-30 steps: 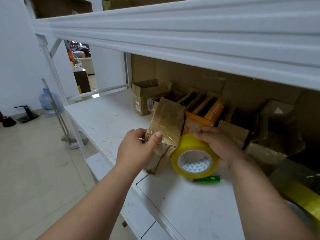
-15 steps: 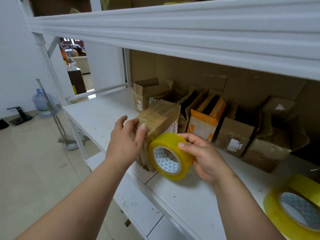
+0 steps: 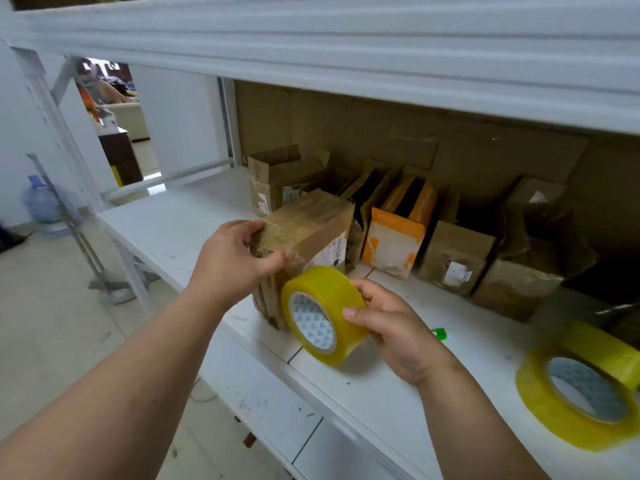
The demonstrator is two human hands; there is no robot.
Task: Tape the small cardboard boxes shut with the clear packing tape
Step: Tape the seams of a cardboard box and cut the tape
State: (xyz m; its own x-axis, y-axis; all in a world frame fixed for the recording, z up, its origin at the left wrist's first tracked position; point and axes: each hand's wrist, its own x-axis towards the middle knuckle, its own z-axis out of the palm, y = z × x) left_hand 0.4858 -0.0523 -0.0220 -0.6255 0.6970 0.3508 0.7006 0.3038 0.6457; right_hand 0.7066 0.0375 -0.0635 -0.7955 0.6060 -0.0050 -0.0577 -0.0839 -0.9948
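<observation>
A small cardboard box (image 3: pixel 313 226) wrapped in shiny clear tape stands on end near the front edge of the white shelf (image 3: pixel 180 226). My left hand (image 3: pixel 235 258) grips its upper left corner, thumb across the near face. My right hand (image 3: pixel 388 323) holds a yellowish roll of clear packing tape (image 3: pixel 322 313) right against the box's lower front, fingers curled over the roll's rim. A stretch of tape seems to run from the roll up the box, though I cannot see it clearly.
Several small boxes line the back of the shelf, among them an orange and white one (image 3: pixel 398 233) and an open brown one (image 3: pixel 277 178). More tape rolls (image 3: pixel 581 393) lie at the right. A green object (image 3: pixel 439 333) peeks from behind my right hand. The upper shelf beam (image 3: pixel 346 46) hangs overhead.
The box has been tipped and turned so its taped top leans away from me. The tape roll swung from right of the box down to its lower front. My view shifted right.
</observation>
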